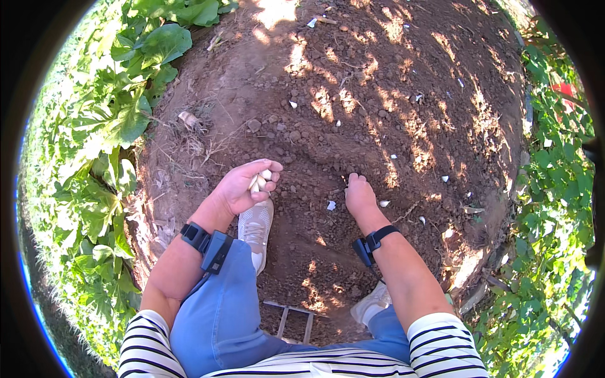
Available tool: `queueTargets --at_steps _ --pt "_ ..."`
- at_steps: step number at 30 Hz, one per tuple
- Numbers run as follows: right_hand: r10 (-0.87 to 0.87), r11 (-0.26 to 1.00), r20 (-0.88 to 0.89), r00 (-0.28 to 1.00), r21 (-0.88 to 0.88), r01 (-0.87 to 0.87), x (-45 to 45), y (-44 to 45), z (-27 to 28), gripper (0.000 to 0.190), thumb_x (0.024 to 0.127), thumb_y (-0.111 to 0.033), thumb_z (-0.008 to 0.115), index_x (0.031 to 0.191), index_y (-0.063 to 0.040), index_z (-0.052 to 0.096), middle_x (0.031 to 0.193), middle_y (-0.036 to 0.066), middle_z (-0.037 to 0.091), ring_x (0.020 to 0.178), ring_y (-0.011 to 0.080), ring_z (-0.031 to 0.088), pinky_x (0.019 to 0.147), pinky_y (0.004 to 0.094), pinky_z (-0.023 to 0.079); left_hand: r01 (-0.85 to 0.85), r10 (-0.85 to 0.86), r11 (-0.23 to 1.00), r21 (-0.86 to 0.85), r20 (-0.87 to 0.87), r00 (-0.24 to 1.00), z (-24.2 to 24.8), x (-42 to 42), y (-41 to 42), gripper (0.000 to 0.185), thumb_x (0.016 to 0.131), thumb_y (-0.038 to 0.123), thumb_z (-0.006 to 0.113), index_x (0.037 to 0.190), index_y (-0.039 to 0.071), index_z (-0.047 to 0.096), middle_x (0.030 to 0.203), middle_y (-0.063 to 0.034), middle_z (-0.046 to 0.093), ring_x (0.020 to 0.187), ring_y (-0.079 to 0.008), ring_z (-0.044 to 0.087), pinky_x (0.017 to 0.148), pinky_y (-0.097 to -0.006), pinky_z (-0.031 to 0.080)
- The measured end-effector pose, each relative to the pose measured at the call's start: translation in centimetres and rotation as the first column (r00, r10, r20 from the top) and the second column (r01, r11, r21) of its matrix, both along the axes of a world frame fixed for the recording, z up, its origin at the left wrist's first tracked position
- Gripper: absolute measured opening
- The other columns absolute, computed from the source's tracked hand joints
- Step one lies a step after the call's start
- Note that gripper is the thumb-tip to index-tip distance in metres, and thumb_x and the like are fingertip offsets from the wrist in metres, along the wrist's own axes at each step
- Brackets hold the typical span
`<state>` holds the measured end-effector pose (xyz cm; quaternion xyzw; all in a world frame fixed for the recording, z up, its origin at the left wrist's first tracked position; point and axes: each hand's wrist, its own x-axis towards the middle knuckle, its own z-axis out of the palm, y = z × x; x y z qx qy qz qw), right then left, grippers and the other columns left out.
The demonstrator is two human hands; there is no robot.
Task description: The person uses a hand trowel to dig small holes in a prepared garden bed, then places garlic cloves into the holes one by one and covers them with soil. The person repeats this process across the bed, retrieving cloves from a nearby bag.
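Several pale garlic cloves [261, 180] lie in my left hand [250, 183], which is cupped around them above my shoe. My right hand [360, 194] is low over the brown soil [312, 156], its fingertips bunched and pointing down at the ground; whether it holds anything between them is hidden. A white clove [384, 203] lies on the soil just right of that hand, and a pale piece [331, 205] lies to its left. More small white cloves are scattered over the soil ahead and to the right.
Leafy green plants [130, 118] border the soil on the left, and vines [543, 189] on the right. A dry stump of a plant [189, 120] sits at the left. My shoes [255, 231] stand on the soil, with a metal frame [295, 309] between my legs.
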<state>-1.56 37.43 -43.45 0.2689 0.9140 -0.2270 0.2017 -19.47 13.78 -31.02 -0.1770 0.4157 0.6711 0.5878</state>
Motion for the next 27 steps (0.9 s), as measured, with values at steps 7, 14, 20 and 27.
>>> queueTargets --at_steps 7,14,20,27 --pt "-0.005 1.000 -0.034 0.999 -0.018 0.004 0.2 0.7 -0.7 0.016 0.081 -0.004 0.056 0.096 0.002 0.053 0.098 0.027 0.060 0.093 0.0419 0.062 0.082 0.0472 0.052 -0.009 0.009 1.000 -0.003 -0.002 1.000 -0.2 -0.1 -0.5 0.023 0.097 0.021 0.049 0.104 0.001 0.059 0.085 -0.0061 0.060 0.064 -0.0105 0.053 0.040 -0.0172 0.038" --pt "-0.122 0.992 -0.123 0.985 -0.045 0.117 0.4 -0.2 -0.8 0.013 0.081 -0.002 0.055 0.093 0.002 0.053 0.095 0.027 0.061 0.089 0.0427 0.063 0.079 0.0478 0.053 -0.031 0.031 0.999 -0.011 0.010 0.999 -0.3 -0.4 -1.3 0.023 0.097 0.021 0.050 0.103 0.000 0.059 0.085 -0.0061 0.059 0.063 -0.0104 0.052 0.040 -0.0173 0.037" --pt "-0.092 0.995 -0.033 0.995 0.047 0.093 -1.5 -1.4 -0.9 0.013 0.082 0.000 0.053 0.094 0.004 0.056 0.097 0.027 0.062 0.091 0.0420 0.064 0.081 0.0461 0.053 -0.017 0.017 1.000 0.026 0.025 1.000 -0.6 -0.6 -1.4 0.024 0.096 0.021 0.051 0.104 0.000 0.060 0.083 -0.0045 0.061 0.065 -0.0097 0.056 0.041 -0.0166 0.038" --pt "-0.028 0.993 0.014 1.000 0.119 0.026 -2.3 -1.6 -1.0 0.014 0.083 -0.001 0.054 0.097 0.002 0.057 0.099 0.024 0.062 0.092 0.0396 0.065 0.080 0.0436 0.055 -0.038 0.037 0.999 0.023 0.026 0.999 -0.2 -0.5 -0.8 0.026 0.098 0.022 0.048 0.106 -0.001 0.058 0.086 -0.0064 0.060 0.066 -0.0108 0.056 0.041 -0.0174 0.041"
